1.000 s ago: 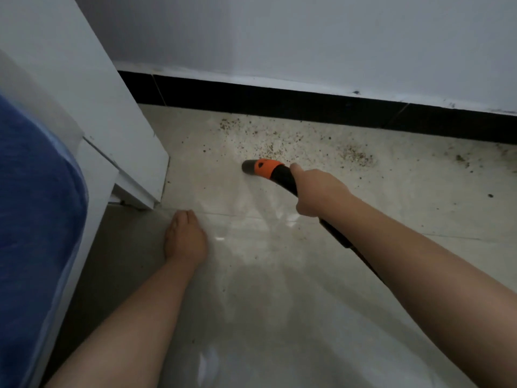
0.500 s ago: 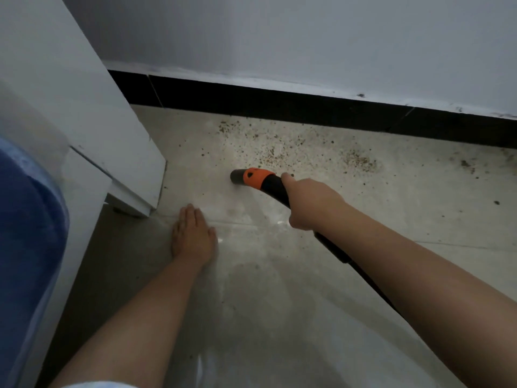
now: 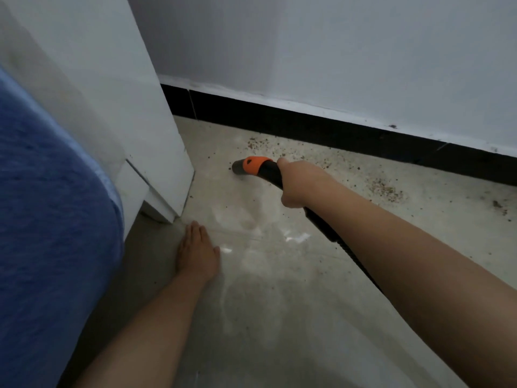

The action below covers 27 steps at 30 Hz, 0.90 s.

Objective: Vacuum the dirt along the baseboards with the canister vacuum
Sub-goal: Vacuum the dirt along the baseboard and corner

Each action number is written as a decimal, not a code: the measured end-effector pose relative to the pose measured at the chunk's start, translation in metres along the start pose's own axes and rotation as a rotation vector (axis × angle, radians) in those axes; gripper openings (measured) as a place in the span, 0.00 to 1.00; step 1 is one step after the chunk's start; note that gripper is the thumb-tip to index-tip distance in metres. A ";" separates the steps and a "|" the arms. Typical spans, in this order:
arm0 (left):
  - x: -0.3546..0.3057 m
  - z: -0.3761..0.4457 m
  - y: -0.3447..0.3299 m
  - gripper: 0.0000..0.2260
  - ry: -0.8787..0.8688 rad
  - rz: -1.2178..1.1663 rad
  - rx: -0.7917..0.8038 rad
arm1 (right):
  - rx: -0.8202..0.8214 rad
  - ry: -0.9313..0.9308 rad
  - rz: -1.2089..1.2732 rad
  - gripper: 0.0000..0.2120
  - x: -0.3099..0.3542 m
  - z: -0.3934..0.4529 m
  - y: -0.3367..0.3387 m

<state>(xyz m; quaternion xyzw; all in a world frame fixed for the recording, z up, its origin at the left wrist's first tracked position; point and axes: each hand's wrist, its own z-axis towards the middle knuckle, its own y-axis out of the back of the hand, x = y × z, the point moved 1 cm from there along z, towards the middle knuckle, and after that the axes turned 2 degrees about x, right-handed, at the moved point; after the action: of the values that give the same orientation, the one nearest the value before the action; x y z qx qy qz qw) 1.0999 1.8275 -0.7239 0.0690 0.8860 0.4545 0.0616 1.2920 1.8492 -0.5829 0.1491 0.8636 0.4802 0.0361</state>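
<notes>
head view, vacuum look: black hose (image 3: 321,224) ending in an orange collar with a stubby dark nozzle (image 3: 240,167), mouth down at the floor (image 3: 279,303)
dirt: brown crumbs (image 3: 384,189) scattered along the black baseboard (image 3: 321,127), some just past the nozzle, more off to the right
stuff around: white cabinet (image 3: 156,141) corner sits close on the nozzle's left, blue fabric (image 3: 50,219) fills the left edge, pale wall (image 3: 335,51) above
right hand (image 3: 299,183): fingers wrapped round the hose right behind the orange collar, nozzle pokes out ahead of the knuckles
left hand (image 3: 197,254): flat on the floor, fingers straight and together, near the cabinet foot, well apart from the hose
</notes>
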 end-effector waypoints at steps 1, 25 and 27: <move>-0.001 0.001 0.000 0.29 -0.005 0.005 0.007 | -0.007 0.009 -0.011 0.28 0.003 0.001 0.000; 0.006 0.001 0.017 0.22 -0.058 0.099 -0.071 | -0.024 0.158 -0.085 0.28 0.066 0.045 0.019; 0.008 0.001 0.012 0.22 -0.057 0.077 -0.080 | -0.015 0.146 -0.079 0.28 0.068 0.048 0.017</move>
<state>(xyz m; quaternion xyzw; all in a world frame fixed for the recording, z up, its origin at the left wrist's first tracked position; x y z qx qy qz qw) 1.0930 1.8370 -0.7148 0.1136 0.8617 0.4893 0.0720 1.2413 1.9167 -0.5894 0.0794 0.8656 0.4943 -0.0071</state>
